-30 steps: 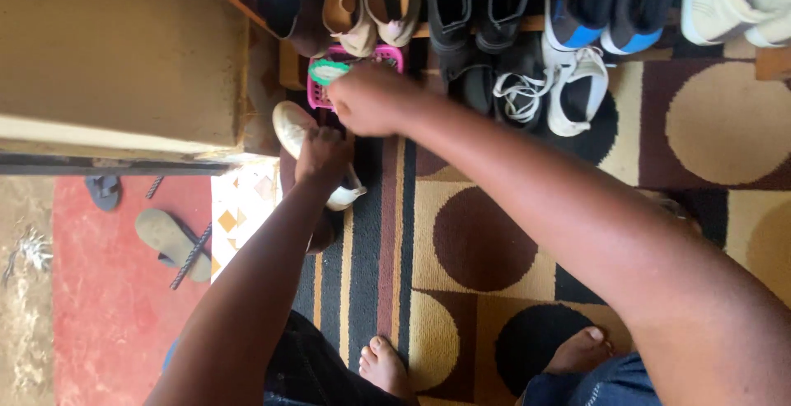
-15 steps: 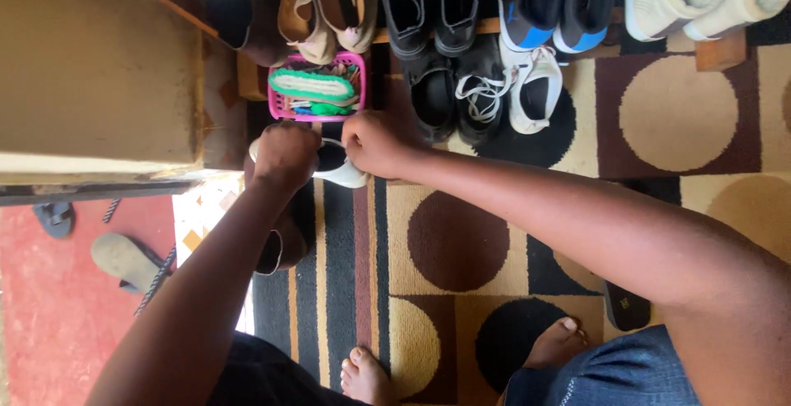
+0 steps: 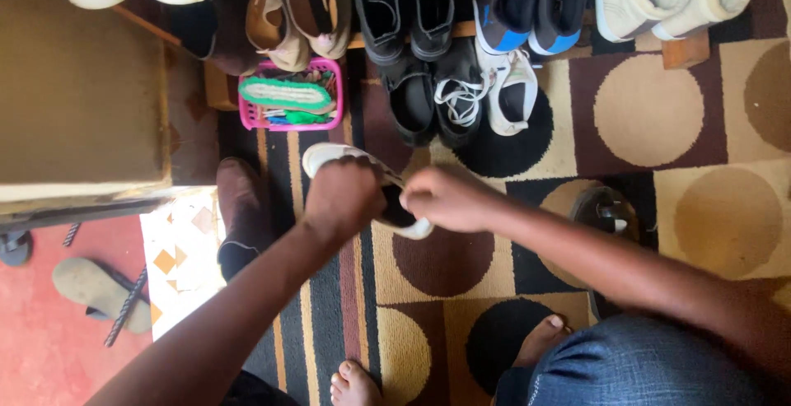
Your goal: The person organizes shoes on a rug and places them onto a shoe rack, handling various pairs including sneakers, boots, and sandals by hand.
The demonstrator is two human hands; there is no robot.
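Two bare arms are being shown from above, with no sleeves, watch or bracelet being worn on either. The left hand [image 3: 344,196] and the right hand [image 3: 445,198] are being seen uncovered, with no gloves and no rings that can be made out. Blue denim [image 3: 634,369] with visible seams is being worn over the right leg, and a dark garment [image 3: 247,389] is being glimpsed at the bottom edge on the left. Both feet are being left bare, the left foot [image 3: 356,383] and the right foot [image 3: 540,342], toes showing.
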